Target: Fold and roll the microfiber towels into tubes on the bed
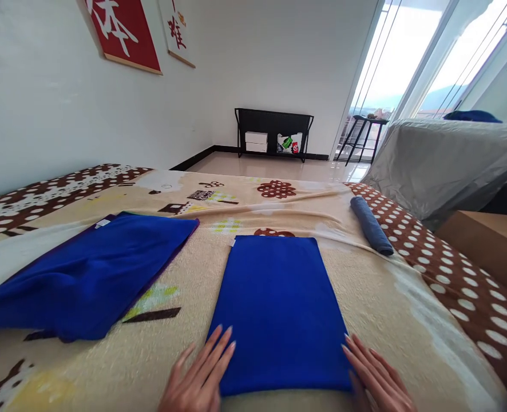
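A blue cloth (279,309) lies flat in a neat rectangle in front of me, a small white tag at its far left corner. My left hand (202,372) rests at its near left edge, fingers stretched out and fingertips on the fabric. At the near right edge is my right hand (377,372), fingers extended, tips touching the cloth's border. Neither hand grips anything. To the left, a second blue cloth (94,269) with a dark purple edge is spread out with some wrinkles.
Under the cloths is a patterned beige blanket (331,223) with a brown dotted border. A rolled grey-blue cloth (371,226) lies at the right. Beyond stand a black rack (274,121), a stool (367,121), a plastic-covered piece of furniture (459,154) and a cardboard box (485,246).
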A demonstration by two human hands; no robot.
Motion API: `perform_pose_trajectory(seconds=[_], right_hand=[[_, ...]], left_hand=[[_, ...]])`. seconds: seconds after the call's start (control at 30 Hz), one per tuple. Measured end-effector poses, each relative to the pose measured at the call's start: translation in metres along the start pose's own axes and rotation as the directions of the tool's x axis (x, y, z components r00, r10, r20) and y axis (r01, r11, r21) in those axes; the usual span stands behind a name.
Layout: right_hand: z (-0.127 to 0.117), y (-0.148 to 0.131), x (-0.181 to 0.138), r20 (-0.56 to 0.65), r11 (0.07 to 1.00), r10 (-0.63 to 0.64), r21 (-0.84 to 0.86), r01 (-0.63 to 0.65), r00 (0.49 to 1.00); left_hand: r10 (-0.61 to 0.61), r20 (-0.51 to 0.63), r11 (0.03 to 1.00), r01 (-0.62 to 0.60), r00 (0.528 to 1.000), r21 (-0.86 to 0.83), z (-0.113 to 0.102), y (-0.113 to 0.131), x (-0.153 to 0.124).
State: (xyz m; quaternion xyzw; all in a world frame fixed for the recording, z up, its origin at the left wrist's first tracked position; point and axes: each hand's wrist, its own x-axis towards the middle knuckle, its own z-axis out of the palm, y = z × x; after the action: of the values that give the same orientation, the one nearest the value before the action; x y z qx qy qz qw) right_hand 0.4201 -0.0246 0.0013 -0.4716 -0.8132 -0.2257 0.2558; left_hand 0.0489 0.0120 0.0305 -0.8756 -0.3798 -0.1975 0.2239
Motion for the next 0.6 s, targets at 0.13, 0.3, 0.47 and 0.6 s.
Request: perform_pose_trajectory(seconds=[0.13,0.3,0.47,0.6], right_hand=[[0.026,-0.058,0.075,0.018,0.984,0.157,0.085,-0.158,0.987],[0.059,-0.082,0.088,0.16,0.976,0.208,0.032,-0.216,0.965],[0.037,-0.041,0.026,0.157,0.987,0.151,0.035,-0.158,0.976],[0.008,-0.002,-0.004,0.192,0.988,-0.04,0.152,0.011,0.981]], left_hand=[[-0.052,0.066,0.996,0.057,0.996,-0.074,0.026,0.043,0.071],[-0.154,0.155,0.987,0.158,0.976,-0.014,0.053,0.06,0.073],[-0.113,0.099,0.993,0.114,0.989,-0.002,0.029,0.026,0.011],[0.019,0.106,0.995,-0.009,0.994,-0.096,0.007,-0.004,-0.024]])
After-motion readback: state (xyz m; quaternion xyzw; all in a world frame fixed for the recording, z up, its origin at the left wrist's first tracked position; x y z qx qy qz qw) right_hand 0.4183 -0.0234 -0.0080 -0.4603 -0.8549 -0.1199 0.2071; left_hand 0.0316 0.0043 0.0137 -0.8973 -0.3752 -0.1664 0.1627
